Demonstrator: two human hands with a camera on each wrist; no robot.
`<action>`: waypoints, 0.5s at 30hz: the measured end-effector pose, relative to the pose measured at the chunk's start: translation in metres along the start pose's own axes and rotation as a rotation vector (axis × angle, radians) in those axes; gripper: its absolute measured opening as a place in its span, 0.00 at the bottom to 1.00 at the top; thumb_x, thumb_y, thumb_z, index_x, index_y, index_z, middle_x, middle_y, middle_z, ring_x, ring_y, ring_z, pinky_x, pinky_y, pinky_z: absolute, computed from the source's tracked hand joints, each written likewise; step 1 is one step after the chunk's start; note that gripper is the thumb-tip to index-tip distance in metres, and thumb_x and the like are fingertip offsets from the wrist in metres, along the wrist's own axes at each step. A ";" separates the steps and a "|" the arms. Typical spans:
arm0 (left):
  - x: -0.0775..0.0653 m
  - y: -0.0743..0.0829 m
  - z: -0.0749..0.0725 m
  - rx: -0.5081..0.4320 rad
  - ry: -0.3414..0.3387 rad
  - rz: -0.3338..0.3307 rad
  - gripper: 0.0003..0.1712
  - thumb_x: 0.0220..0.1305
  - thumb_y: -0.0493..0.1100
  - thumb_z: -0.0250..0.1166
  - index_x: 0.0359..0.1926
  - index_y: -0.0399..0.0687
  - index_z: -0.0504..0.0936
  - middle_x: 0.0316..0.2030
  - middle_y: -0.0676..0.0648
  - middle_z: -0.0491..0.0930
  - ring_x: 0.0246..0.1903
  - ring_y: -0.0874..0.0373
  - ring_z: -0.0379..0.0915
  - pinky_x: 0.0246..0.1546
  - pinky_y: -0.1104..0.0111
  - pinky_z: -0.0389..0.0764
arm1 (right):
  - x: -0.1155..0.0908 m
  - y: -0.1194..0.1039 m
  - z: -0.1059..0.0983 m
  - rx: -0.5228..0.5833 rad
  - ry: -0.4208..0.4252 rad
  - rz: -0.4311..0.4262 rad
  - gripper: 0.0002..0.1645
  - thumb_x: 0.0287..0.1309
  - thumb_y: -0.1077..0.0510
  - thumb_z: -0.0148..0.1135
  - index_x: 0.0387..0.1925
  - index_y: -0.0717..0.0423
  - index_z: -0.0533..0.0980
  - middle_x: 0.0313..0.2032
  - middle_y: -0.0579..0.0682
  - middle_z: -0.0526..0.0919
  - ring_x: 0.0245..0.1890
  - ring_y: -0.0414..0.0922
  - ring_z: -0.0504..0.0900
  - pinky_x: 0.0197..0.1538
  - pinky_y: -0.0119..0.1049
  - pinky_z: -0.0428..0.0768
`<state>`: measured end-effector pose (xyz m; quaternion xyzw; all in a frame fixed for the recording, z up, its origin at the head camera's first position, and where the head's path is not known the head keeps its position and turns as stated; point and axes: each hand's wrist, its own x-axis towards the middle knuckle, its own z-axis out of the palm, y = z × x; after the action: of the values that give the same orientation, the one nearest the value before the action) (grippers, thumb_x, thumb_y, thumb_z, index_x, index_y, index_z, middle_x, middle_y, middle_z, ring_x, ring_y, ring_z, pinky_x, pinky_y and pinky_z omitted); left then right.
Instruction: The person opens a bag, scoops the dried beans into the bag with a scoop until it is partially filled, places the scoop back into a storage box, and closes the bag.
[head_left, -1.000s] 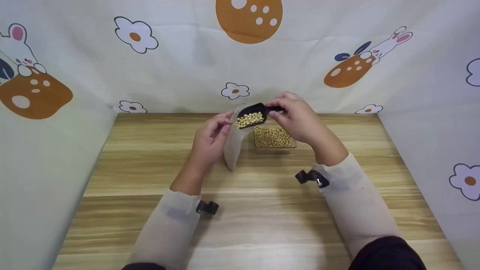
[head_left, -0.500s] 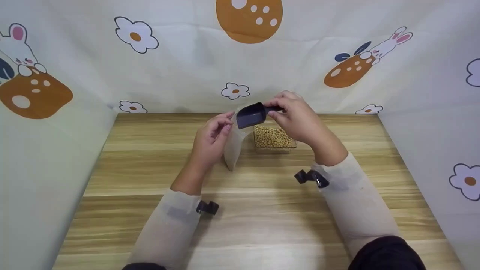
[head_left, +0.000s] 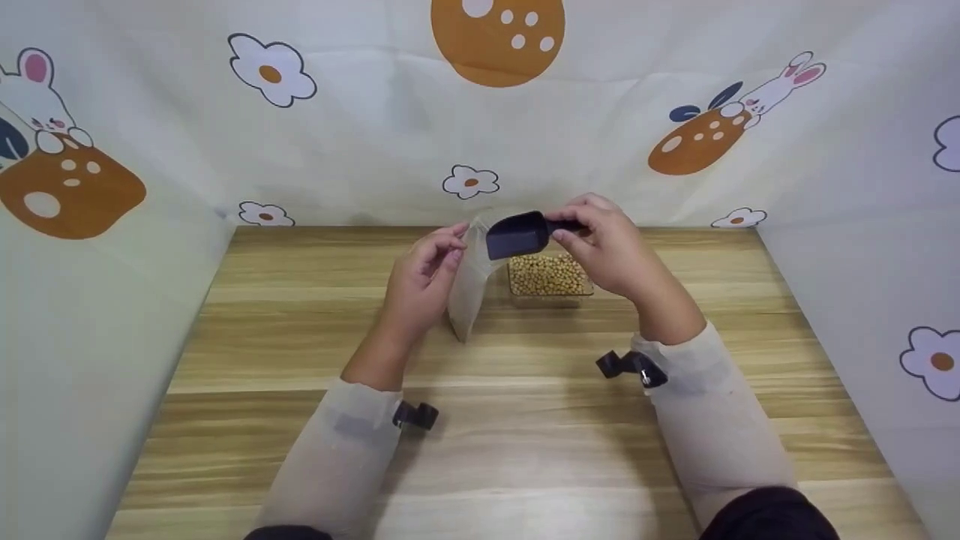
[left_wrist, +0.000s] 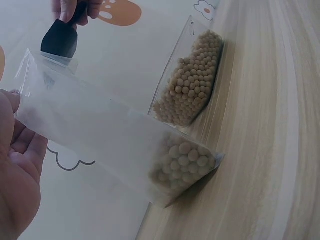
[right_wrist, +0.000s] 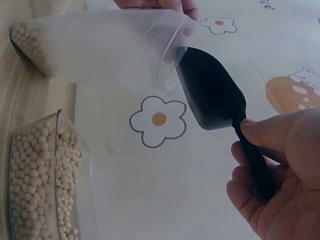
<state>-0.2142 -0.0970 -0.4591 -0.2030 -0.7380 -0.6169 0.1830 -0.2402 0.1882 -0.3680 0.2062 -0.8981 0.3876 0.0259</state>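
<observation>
- Two grips noted: the left hand (head_left: 426,276) pinches the upper edge of the bag (left_wrist: 110,117); the right hand (head_left: 611,246) holds the slim handle of the scoop (head_left: 519,238) between thumb and fingers.
- Scoop: black, smooth, curved bowl, tip at the bag's mouth.
- Bag: translucent, cloudy film, creased near the top; round beans (left_wrist: 185,160) bulge its lower end, at or just above the tabletop (head_left: 480,465); contact unconfirmed.
- Container (head_left: 547,302): clear, rectangular, glossy-walled, near the bag, holding pale round grains (head_left: 547,274).
- Tabletop: streaked wood grain.
- Backdrop (head_left: 360,135): off-white, lightly wrinkled, flower-printed.
</observation>
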 end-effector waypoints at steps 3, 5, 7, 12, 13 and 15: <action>0.000 0.000 0.000 0.007 0.001 -0.001 0.08 0.80 0.38 0.61 0.50 0.39 0.84 0.67 0.46 0.84 0.70 0.55 0.78 0.73 0.68 0.79 | -0.004 0.005 -0.002 0.008 0.015 0.015 0.17 0.75 0.59 0.65 0.60 0.57 0.84 0.57 0.53 0.83 0.55 0.48 0.81 0.56 0.34 0.83; 0.000 0.000 0.000 0.011 0.002 -0.005 0.08 0.80 0.38 0.61 0.50 0.40 0.84 0.67 0.47 0.84 0.70 0.55 0.78 0.73 0.68 0.79 | -0.007 0.009 -0.003 0.011 0.024 0.018 0.17 0.75 0.59 0.65 0.60 0.57 0.84 0.56 0.53 0.83 0.55 0.49 0.81 0.56 0.35 0.81; 0.000 0.001 0.000 0.012 0.002 -0.009 0.08 0.80 0.39 0.61 0.50 0.40 0.84 0.67 0.47 0.84 0.70 0.55 0.78 0.73 0.68 0.79 | -0.009 0.013 -0.004 0.015 0.034 0.016 0.16 0.75 0.59 0.65 0.60 0.58 0.84 0.56 0.54 0.83 0.55 0.49 0.81 0.57 0.36 0.81; 0.000 -0.001 0.000 0.012 -0.004 -0.030 0.10 0.81 0.40 0.60 0.51 0.37 0.84 0.67 0.49 0.83 0.70 0.56 0.78 0.73 0.68 0.78 | -0.017 0.024 -0.008 -0.006 0.052 0.022 0.17 0.75 0.58 0.65 0.60 0.55 0.84 0.56 0.52 0.84 0.52 0.47 0.81 0.55 0.30 0.79; -0.001 -0.001 0.000 0.010 -0.005 -0.033 0.11 0.81 0.40 0.60 0.51 0.37 0.84 0.68 0.49 0.83 0.70 0.57 0.78 0.73 0.68 0.78 | -0.018 0.026 -0.008 -0.008 0.056 0.027 0.16 0.76 0.57 0.65 0.60 0.54 0.84 0.56 0.52 0.84 0.51 0.46 0.82 0.54 0.28 0.78; -0.001 -0.002 0.000 0.012 -0.009 -0.033 0.11 0.81 0.41 0.60 0.52 0.36 0.84 0.68 0.50 0.83 0.71 0.57 0.77 0.73 0.68 0.78 | -0.021 0.031 -0.010 -0.004 0.066 0.038 0.16 0.75 0.57 0.65 0.60 0.53 0.85 0.56 0.51 0.84 0.50 0.45 0.82 0.52 0.25 0.78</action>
<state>-0.2144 -0.0972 -0.4608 -0.1923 -0.7458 -0.6146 0.1707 -0.2340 0.2217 -0.3864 0.1763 -0.9012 0.3929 0.0486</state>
